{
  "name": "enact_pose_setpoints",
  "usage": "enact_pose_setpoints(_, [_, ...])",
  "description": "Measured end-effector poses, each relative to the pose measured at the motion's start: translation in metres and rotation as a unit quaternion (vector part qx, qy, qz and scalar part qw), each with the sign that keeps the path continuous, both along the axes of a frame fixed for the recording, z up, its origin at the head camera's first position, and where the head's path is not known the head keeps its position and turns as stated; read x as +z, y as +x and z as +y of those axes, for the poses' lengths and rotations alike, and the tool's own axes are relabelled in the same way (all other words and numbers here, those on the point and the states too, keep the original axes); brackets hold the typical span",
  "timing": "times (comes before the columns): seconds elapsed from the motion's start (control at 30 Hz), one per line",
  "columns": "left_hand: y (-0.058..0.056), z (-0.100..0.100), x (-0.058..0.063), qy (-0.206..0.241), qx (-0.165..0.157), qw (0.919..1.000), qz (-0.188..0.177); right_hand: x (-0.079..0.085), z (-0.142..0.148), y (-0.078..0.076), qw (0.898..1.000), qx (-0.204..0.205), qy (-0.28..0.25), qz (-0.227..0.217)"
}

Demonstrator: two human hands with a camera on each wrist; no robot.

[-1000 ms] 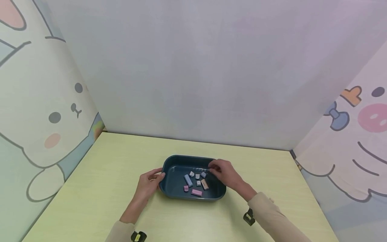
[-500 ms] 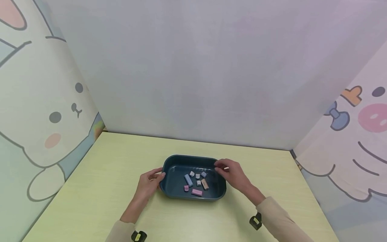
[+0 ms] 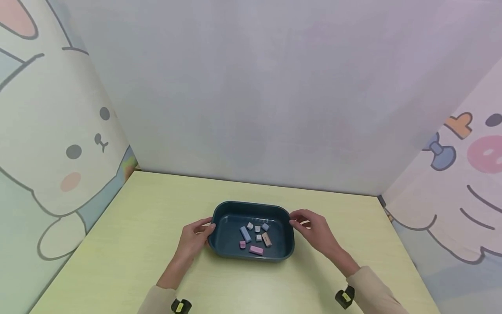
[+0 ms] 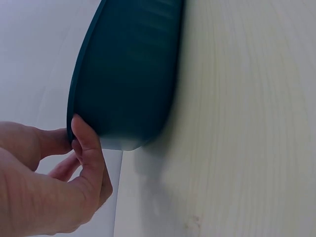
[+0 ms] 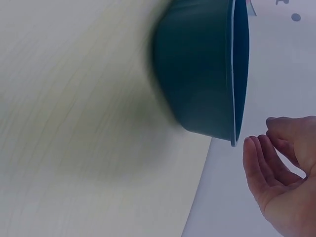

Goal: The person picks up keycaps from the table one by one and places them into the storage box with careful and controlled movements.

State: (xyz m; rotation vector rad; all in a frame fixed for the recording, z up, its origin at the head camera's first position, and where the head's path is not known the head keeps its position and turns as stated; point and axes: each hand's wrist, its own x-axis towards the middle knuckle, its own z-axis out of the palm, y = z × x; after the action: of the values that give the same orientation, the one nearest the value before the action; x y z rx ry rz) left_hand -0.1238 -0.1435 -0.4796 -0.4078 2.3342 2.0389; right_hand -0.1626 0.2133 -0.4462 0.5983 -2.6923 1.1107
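A dark teal basin (image 3: 231,254) with rounded corners rests on the table, in the middle of the head view. Inside it lie several small blocks: a long blue block (image 3: 245,234), a long pink block (image 3: 256,250), a tan block (image 3: 266,239), a pink cube (image 3: 242,244), a blue cube (image 3: 265,226) and white cubes (image 3: 258,238). My left hand (image 3: 193,238) pinches the basin's left rim, thumb on one side and fingers against the outer wall. Just off the right rim, my right hand (image 3: 317,231) is loosely curved, thumb and fingers apart, holding nothing in the right wrist view.
The pale yellow tabletop (image 3: 157,196) ends at a plain light curtain (image 3: 251,96) behind. Cartoon-printed panels (image 3: 47,165) stand along the left and right sides. A small dark device (image 3: 345,297) sits at the right wrist, with another (image 3: 181,306) at the left.
My right hand has drawn back from over the basin's far right corner to outside its right rim. My left hand keeps its grip; the basin and blocks stay put.
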Motion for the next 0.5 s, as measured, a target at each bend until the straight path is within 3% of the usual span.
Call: enact_pose_setpoints(0.5, [0.001, -0.001, 0.002, -0.008, -0.001, 1.0000, 0.002, 0.005, 0.025, 0.013, 1.000, -0.021, -0.005, 0.012])
